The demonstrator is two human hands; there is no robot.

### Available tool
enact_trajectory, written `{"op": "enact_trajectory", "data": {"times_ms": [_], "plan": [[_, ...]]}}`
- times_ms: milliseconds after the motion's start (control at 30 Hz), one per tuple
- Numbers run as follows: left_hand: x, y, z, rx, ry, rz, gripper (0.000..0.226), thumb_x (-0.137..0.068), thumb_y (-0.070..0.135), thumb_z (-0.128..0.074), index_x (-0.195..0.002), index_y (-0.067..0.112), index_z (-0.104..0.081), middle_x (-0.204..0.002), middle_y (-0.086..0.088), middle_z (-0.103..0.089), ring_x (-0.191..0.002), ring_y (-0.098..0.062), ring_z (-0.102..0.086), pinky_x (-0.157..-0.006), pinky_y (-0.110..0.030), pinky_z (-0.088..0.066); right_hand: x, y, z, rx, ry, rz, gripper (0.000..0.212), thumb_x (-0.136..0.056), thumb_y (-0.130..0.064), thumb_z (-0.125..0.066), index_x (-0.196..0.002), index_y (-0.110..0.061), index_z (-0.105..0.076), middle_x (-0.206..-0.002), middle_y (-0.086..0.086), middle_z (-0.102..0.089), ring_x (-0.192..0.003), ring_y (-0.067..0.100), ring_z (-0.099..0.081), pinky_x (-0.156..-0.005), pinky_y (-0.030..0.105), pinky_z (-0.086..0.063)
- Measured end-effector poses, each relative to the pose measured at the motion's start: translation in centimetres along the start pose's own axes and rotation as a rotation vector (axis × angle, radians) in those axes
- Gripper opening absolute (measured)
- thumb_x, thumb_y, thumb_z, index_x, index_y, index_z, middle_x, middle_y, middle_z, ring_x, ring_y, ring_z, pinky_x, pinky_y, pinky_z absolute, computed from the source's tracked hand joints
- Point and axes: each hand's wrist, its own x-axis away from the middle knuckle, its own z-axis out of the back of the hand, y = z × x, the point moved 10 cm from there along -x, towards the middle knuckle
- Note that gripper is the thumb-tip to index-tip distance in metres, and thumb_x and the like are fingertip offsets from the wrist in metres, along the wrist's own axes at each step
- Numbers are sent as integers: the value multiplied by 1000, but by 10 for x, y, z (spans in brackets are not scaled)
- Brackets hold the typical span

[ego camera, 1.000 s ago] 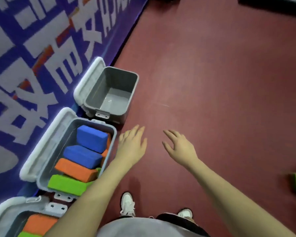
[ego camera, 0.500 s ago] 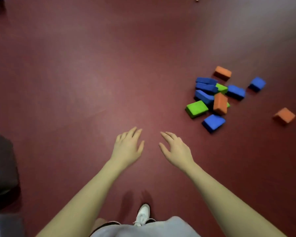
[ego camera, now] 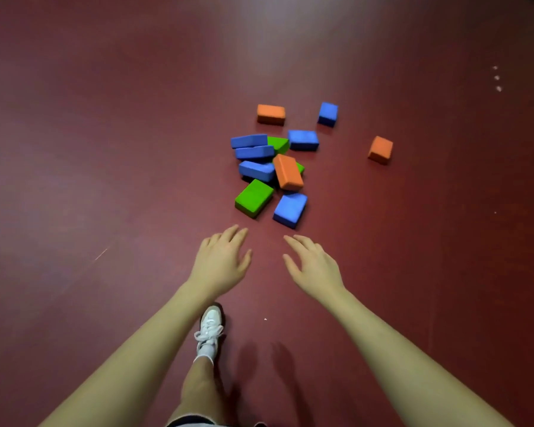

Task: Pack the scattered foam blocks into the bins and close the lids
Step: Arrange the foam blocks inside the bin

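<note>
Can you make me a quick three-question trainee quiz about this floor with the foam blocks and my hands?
1. True or false: the left hand is gripping a block.
2. Which block lies nearest the right hand?
A. blue block
B. lone orange block
C. far orange block
3. Fill in: the block beside that one, nearest the left hand, is ____.

Key: 1 false, both hands are open and empty above the red floor; 2 A; 3 green.

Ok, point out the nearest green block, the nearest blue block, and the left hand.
nearest green block (ego camera: pixel 254 197), head view, top face.
nearest blue block (ego camera: pixel 290 208), head view, top face.
left hand (ego camera: pixel 221 263), head view, back of hand.
</note>
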Motion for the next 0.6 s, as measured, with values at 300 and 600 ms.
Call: {"op": "enact_trajectory", "data": {"times_ms": [300,600], "plan": [[-189,-34,41,-4,-13,-87,49,-95,33,-50,-141,15,-45,-145,-6,-44,-119,-34,-51,-95,-38,-37,-169,15,32,-43,51,-139,46,-98,-37,-46,-143,-27,-43,-142,-6,-46,-120,22,-49,-91,34,-42],[-349,-48,48,-44,-65,-117,52,-97,37,-45,-145,20,-37,-151,-1,-36,-126,-29,-45,-99,-36,-34,-309,55,46,-77,48,-229,47,-98,-37,-47,-143,-25,-42,-143,-5,-45,-122,23,-48,-93,34,-42]]}}
